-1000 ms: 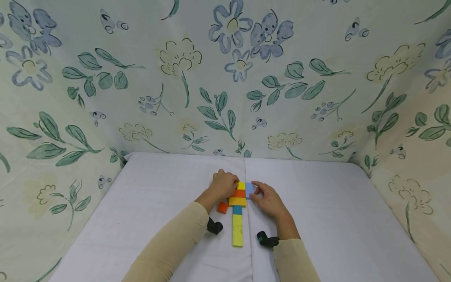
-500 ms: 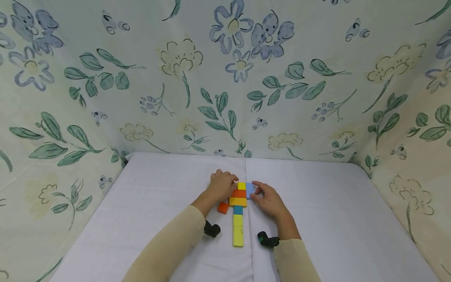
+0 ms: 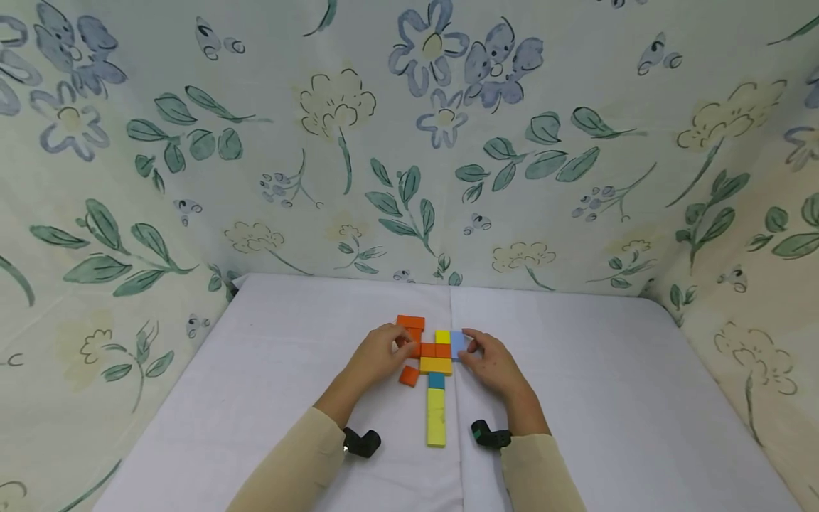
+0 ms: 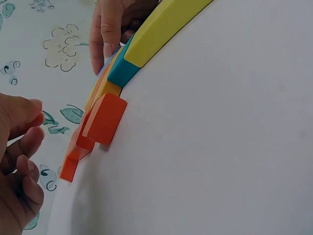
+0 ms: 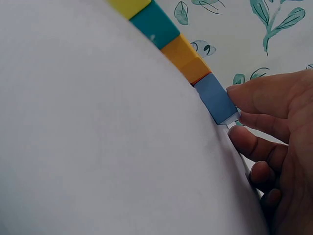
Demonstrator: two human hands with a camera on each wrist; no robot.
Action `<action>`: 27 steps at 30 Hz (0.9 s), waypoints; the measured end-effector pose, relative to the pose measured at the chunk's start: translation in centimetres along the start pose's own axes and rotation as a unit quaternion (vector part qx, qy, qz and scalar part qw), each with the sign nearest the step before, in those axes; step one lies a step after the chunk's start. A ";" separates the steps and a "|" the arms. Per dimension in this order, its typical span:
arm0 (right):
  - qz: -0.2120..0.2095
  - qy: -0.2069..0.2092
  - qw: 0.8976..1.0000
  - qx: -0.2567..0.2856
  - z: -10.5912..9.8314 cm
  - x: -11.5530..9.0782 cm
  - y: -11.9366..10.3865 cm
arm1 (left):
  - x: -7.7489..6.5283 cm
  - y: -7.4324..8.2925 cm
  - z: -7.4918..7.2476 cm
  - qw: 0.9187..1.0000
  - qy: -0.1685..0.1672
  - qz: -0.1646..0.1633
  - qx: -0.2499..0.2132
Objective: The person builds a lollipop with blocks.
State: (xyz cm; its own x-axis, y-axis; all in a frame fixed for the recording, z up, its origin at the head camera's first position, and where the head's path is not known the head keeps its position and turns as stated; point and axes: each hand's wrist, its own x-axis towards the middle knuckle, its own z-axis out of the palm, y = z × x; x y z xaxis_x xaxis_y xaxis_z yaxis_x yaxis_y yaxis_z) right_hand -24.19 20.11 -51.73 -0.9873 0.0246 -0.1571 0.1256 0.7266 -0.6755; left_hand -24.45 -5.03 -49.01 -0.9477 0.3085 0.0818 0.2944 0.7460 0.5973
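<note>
Flat coloured blocks lie together on the white cloth. My right hand (image 3: 495, 366) pinches the light blue block (image 3: 457, 345) at the right side of the group, with thumb and index finger at its edges. My left hand (image 3: 376, 353) is at the left side, fingers loosely bent beside the orange blocks (image 3: 411, 321); in the left wrist view its fingertips stand apart from them. A small yellow block (image 3: 443, 337), red-orange blocks (image 3: 436, 350) and an amber block (image 3: 436, 366) sit between the hands. Below run a teal block (image 3: 436, 380) and a long yellow strip (image 3: 436, 418).
A single orange block (image 3: 409, 376) lies askew, left of the amber one. The white cloth (image 3: 576, 384) covers the table, with a seam down its middle. Floral fabric (image 3: 358, 142) rises behind and at both sides. A black wrist camera (image 3: 362, 443) sits on the left wrist.
My left hand has drawn back to the left and towards me, uncovering the orange blocks at the upper left. The right hand stays at the light blue block.
</note>
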 end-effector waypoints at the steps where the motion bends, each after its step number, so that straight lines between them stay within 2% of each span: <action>1: 0.000 -0.001 1.000 0.001 0.0 0.0 0.0 | -0.3 -0.2 -0.1 1.000 -0.007 -0.003 -0.013; 3: 0.002 -0.001 1.000 0.002 -0.1 0.0 0.0 | -0.8 -0.6 -0.2 0.999 -0.029 -0.007 -0.028; 8: 0.005 -0.002 1.000 0.005 -0.2 0.0 0.1 | -1.7 -1.2 -0.4 0.992 -0.115 -0.011 -0.044; 11: 0.007 -0.004 1.000 0.005 -0.2 0.0 0.1 | -2.1 -1.7 -0.3 0.989 -0.143 -0.006 -0.044; 16: 0.007 0.000 1.000 0.003 0.0 0.0 0.1 | -2.3 -2.5 -0.2 0.989 -0.138 0.009 -0.051; 27: 0.000 0.002 1.000 -0.002 0.1 0.0 0.1 | -2.7 -3.1 -0.2 0.989 -0.125 0.011 -0.073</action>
State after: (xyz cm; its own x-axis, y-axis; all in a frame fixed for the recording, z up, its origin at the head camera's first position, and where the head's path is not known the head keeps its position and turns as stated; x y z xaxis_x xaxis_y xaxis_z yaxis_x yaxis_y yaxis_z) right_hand -24.17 20.11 -51.90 -0.9877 0.0271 -0.1541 0.1249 0.7300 -0.6720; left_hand -22.81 -8.26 -50.92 -0.8758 0.4735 -0.0936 0.2756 0.6497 0.7084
